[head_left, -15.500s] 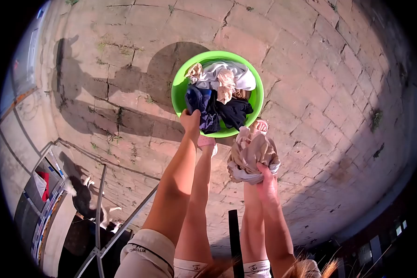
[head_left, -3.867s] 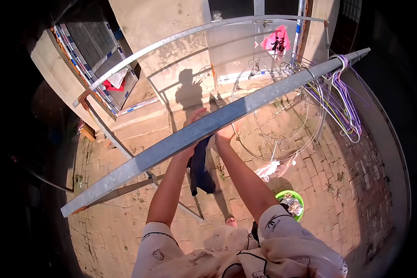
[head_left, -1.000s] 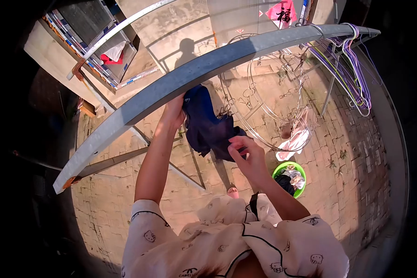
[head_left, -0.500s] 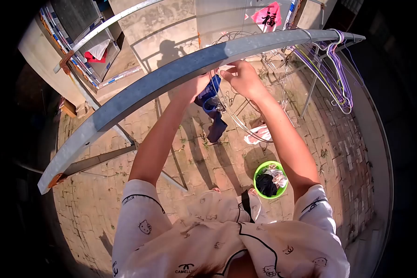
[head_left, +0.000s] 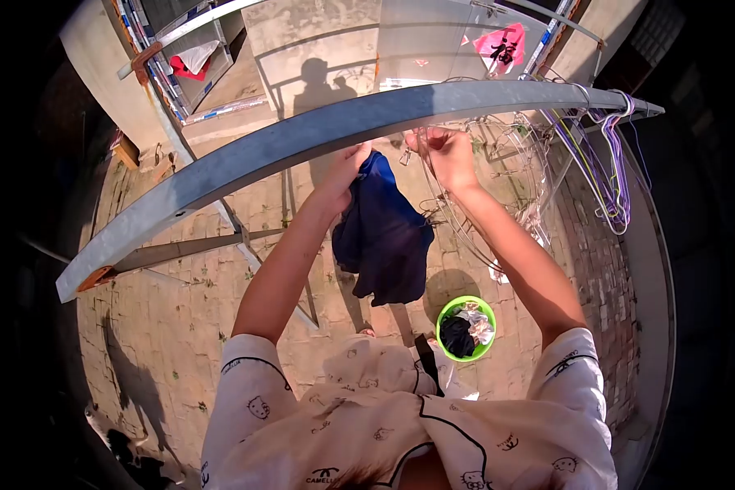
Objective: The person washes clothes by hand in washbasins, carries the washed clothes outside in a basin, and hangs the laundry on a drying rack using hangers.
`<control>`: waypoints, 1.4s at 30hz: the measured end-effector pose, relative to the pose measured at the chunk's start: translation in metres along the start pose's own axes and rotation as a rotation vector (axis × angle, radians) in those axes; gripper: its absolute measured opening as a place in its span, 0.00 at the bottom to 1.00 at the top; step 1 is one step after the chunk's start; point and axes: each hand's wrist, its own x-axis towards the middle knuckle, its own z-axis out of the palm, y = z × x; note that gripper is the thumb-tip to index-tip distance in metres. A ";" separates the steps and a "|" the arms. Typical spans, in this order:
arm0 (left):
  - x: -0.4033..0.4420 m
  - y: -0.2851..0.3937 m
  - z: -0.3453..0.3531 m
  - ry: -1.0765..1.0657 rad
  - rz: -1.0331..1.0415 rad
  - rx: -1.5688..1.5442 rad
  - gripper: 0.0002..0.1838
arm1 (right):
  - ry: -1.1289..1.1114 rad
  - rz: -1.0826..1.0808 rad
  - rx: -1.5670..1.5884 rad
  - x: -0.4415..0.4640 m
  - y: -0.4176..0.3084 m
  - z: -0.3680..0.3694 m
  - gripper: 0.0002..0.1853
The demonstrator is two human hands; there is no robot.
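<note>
My left hand (head_left: 347, 175) is closed on the upper edge of a dark blue cloth garment (head_left: 384, 233), which hangs down below the metal bar. Beside it, on the right, my right hand (head_left: 452, 158) is raised with fingers curled in a pinch at a round wire clip hanger (head_left: 443, 198). A small metal clip (head_left: 406, 155) dangles near those fingertips, apart from the cloth. The bar hides part of my left fingertips. More wire and clips of the hanger spread to the right, behind my right forearm.
A thick grey metal bar (head_left: 302, 135) arches across in front of me. Purple and white clothes hangers (head_left: 615, 175) hang at its right end. On the brick paving (head_left: 212, 310) stands a green basin (head_left: 441, 336) holding black cloth (head_left: 457, 336) and pale cloth (head_left: 480, 322).
The dark blue garment now hangs larger and lower from my left hand, spread beside the hanger. My hands have moved apart, and the view has shifted.
</note>
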 end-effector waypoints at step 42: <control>0.031 -0.089 -0.024 0.156 -0.074 0.338 0.24 | 0.016 -0.177 -0.081 -0.149 -0.044 -0.184 0.13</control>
